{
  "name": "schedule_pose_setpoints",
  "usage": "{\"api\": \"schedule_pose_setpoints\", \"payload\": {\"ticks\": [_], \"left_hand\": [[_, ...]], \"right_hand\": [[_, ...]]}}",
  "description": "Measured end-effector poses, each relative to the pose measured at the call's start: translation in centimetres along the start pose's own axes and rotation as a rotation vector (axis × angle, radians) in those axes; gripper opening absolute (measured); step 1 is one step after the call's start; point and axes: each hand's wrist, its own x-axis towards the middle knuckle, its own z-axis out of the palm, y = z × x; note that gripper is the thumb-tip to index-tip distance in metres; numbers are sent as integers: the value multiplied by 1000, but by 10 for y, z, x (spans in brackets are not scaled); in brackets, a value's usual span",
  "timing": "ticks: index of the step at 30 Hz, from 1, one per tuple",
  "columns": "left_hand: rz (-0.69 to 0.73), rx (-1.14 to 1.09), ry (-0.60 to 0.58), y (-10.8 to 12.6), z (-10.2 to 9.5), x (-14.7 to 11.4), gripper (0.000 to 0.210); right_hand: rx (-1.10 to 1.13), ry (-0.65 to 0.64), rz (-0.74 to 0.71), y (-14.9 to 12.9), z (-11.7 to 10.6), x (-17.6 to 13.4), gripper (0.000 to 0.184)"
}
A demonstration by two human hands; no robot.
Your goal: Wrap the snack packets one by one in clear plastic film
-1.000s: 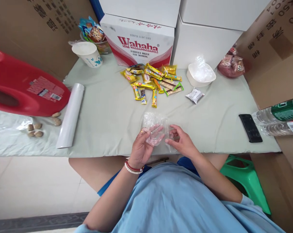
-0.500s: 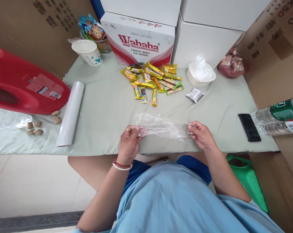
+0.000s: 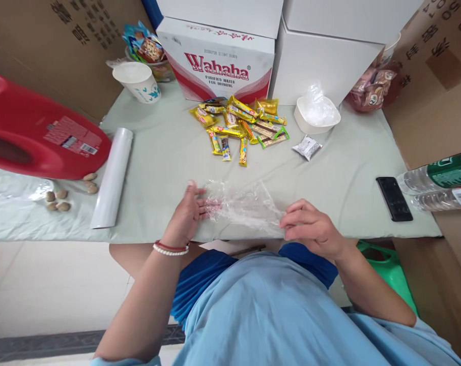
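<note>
A crumpled sheet of clear plastic film (image 3: 246, 206) stretches between my hands at the table's near side. My left hand (image 3: 188, 211) is open at the film's left end, thumb raised and fingers showing through the plastic. At the other end, my right hand (image 3: 310, 226) pinches the film's edge between thumb and fingers. Beyond the film lies a pile of yellow-wrapped snacks (image 3: 234, 133). A small silver-white packet (image 3: 307, 147) is to their right, near a white bowl (image 3: 303, 119) holding crumpled clear plastic.
On the left are a white roll (image 3: 112, 178), a red jug (image 3: 43, 132), several nuts (image 3: 62, 206) and a paper cup (image 3: 139, 86). Boxes (image 3: 219, 66) line the back. A black phone (image 3: 394, 198) and plastic bottles (image 3: 440, 175) lie at the right edge.
My left hand has opened from its pinch and moved left, its fingers now spread against the film. My right hand has come slightly nearer me, and the film hangs looser.
</note>
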Motion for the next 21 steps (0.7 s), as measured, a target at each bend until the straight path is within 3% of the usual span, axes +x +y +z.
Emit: {"api": "schedule_pose_setpoints", "payload": {"ticks": [4, 7, 10, 14, 15, 17, 20, 21], "left_hand": [[15, 173, -82, 4, 11, 13, 50], [103, -25, -79, 5, 7, 20, 36], [103, -213, -94, 3, -3, 21, 31], [96, -227, -70, -6, -7, 18, 28], [114, -230, -40, -9, -5, 18, 29], [162, -226, 43, -14, 0, 17, 32], [277, -126, 173, -21, 12, 16, 31], [315, -87, 175, -23, 17, 15, 31]], "right_hand": [[-225, -221, -32, -8, 14, -17, 27], [-297, -278, -6, -4, 21, -56, 28], [-331, -289, -3, 3, 21, -97, 29], [-213, -381, -1, 2, 6, -111, 27], [-143, -358, 30, 1, -1, -105, 27], [-61, -191, 190, 4, -14, -86, 30], [-179, 114, 514, 29, -16, -45, 31], [-250, 144, 593, 41, -10, -31, 28]]}}
